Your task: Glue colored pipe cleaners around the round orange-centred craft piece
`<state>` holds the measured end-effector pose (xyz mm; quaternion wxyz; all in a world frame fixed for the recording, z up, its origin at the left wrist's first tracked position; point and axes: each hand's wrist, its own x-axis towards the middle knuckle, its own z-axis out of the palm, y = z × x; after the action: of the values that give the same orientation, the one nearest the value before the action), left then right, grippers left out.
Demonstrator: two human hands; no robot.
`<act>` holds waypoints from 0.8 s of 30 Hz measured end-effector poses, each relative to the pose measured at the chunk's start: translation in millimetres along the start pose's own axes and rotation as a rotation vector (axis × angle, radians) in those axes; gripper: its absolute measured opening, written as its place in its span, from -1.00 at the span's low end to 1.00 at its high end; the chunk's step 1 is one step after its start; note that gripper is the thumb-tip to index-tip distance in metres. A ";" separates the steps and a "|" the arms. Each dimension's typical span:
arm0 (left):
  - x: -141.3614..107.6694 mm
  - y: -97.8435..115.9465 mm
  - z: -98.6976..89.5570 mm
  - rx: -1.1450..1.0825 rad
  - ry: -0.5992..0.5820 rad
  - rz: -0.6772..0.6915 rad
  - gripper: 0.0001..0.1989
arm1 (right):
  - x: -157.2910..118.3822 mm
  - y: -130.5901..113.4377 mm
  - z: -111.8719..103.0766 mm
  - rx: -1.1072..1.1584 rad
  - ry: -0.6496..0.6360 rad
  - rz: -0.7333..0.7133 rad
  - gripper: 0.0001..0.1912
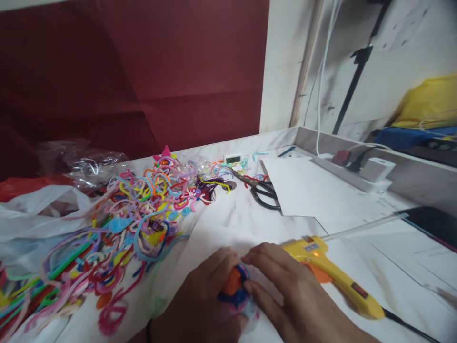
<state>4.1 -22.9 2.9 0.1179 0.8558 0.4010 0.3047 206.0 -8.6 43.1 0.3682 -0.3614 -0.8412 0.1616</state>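
Note:
Near the bottom middle, my left hand (205,297) and my right hand (287,288) close around a small round pipe-cleaner craft piece (233,282). It has an orange centre, a dark blue ring and pinkish edges, and is partly covered by my fingers and somewhat blurred. My left fingers wrap its left and upper side, while my right fingertips press on its right side. A white sheet of paper (210,238) lies beneath my hands. Just right of my right hand rests a yellow hot glue gun (342,281) with a small orange light lit and a clear glue stick (364,227) out of its back.
Colourful pipe cleaners (143,209) heap over the left side, beside a white plastic bag (46,209). Black-handled scissors (264,195) lie partly under white paper (303,186). A small digital display (233,159), a power strip (357,174) and a dark phone (432,221) stand farther back and right.

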 end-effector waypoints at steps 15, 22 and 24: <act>-11.1 -9.8 0.6 0.163 0.057 -0.011 -0.16 | -16.3 21.5 16.0 0.042 -0.124 0.027 -0.83; -14.2 -3.3 -0.1 0.093 0.038 -0.174 -0.11 | -19.6 25.0 24.1 -0.104 -0.068 -0.054 -0.77; -13.2 -1.7 -2.8 0.055 0.001 -0.205 -0.06 | -19.8 26.7 24.1 -0.095 -0.081 -0.059 -0.75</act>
<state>-5.2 -32.0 -1.3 0.1249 0.8132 0.4945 0.2803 210.7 -4.8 2.5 0.3209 -0.3466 -0.8725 0.1249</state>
